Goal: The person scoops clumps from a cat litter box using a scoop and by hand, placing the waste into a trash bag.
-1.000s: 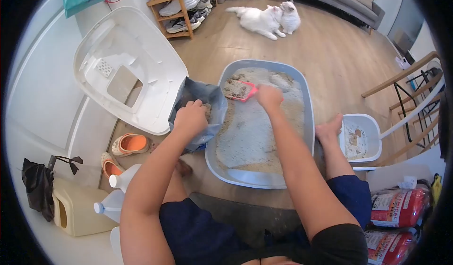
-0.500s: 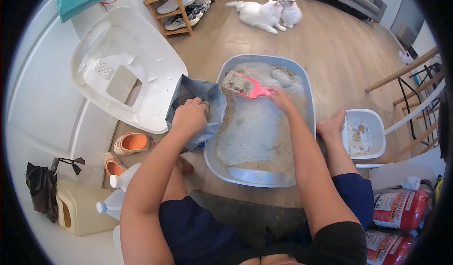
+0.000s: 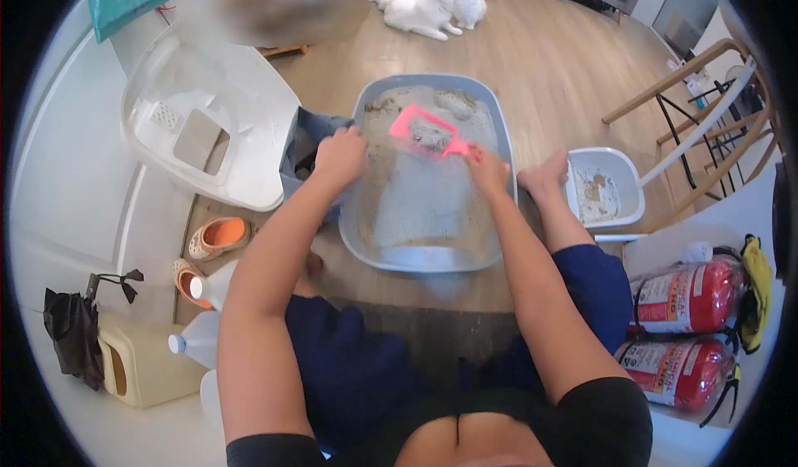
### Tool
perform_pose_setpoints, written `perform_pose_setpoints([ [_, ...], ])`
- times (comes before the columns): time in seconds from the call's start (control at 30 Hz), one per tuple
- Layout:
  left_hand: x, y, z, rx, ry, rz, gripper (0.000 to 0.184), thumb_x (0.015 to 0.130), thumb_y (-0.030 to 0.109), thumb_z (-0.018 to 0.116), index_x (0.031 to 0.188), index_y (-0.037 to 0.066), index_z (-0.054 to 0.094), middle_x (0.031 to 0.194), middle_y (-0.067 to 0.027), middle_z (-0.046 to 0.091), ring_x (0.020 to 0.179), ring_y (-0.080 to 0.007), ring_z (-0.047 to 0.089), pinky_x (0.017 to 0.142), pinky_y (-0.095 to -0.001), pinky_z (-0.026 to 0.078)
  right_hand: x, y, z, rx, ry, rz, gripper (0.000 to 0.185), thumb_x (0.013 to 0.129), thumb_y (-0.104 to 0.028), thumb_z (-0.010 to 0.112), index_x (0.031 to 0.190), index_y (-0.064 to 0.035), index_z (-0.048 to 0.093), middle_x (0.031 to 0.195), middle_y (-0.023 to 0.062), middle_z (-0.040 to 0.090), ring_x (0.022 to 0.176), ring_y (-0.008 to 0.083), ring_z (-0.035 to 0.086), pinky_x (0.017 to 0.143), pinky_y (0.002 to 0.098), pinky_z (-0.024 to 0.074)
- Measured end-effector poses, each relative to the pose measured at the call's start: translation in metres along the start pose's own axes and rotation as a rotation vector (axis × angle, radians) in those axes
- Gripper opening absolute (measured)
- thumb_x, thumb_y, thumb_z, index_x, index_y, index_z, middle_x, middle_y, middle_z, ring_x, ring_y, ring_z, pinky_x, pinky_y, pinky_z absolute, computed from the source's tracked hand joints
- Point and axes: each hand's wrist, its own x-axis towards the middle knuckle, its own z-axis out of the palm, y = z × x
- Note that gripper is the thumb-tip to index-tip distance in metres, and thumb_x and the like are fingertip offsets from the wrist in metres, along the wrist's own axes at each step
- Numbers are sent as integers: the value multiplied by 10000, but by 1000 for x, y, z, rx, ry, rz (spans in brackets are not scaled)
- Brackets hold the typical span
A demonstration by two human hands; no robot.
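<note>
My right hand (image 3: 489, 170) is closed around the handle of a pink litter scoop (image 3: 456, 144), held over the litter box (image 3: 509, 138). Grey clumps lie in the scoop's basket, which looks smeared by motion. Sandy litter (image 3: 391, 134) covers parts of the box's floor, with a paler patch in the middle. At the box's left side, my left hand (image 3: 342, 156) has its fingers curled at the rim of a grey bag (image 3: 293, 155). Its fingertips are partly hidden, and the bag stands partly behind my forearm.
A white litter box cover (image 3: 249, 101) lies at left, above orange-lined clogs (image 3: 223, 236). Two white cats (image 3: 416, 18) rest at the back. Right of my foot is a small white tray (image 3: 636, 192). Red-wrapped packages (image 3: 690, 301) stand at lower right, plastic jugs (image 3: 199, 340) at lower left.
The scoop now holds less litter, and more of its pink basket shows. My left hand has moved from above the bag's opening to its right rim. The camera view has shifted.
</note>
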Motion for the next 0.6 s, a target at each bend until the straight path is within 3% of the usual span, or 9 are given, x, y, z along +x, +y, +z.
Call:
perform_pose_setpoints([
  [0.13,3,17,-27,-24,-32,27,209,753,125,559,932,77,655,1053,-95,570,1031,-261,554,797,-391,494,-22,4,-12,-1,37,80,367,854,-450,539,1149,-237,590,1050,65,657,1000,241,604,886,407,342],
  [0.2,7,23,-39,-18,-32,7,223,764,124,548,953,82,660,1055,-94,571,1046,-256,552,801,-388,494,-29,3,-20,-20,46,162,359,855,-452,535,1139,-241,597,1063,75,652,1013,241,598,879,421,349],
  [0.3,7,30,-66,18,-1,-15,272,752,123,536,992,127,664,1101,-63,573,1070,-247,537,859,-380,480,-38,7,-22,-61,63,72,325,850,-422,546,1128,-265,605,1007,82,663,977,269,605,873,448,354],
  [0.37,7,31,-86,14,-1,-35,279,753,121,534,1001,131,662,1108,-61,572,1078,-246,533,865,-381,477,-38,8,-22,-50,97,136,322,850,-419,548,1126,-265,607,1002,84,664,977,270,605,864,446,358],
  [0.43,2,29,-91,5,-6,-61,286,755,119,532,1010,136,660,1115,-59,570,1087,-245,529,871,-381,473,-42,7,-24,-45,124,198,319,849,-416,550,1125,-266,608,996,86,666,976,271,606,854,444,362],
  [0.53,-1,24,-89,14,27,-87,288,755,121,533,1015,135,656,1122,-60,566,1092,-246,528,873,-382,475,-45,3,-31,-145,90,15,322,848,-421,551,1125,-268,610,990,82,668,972,270,608,829,429,371],
  [0.6,-8,22,-78,-6,46,-118,281,752,119,531,1004,134,655,1123,-64,564,1090,-249,529,876,-384,475,-50,-1,-35,-85,105,150,310,845,-412,557,1112,-265,618,994,73,668,973,265,610,820,418,374],
])
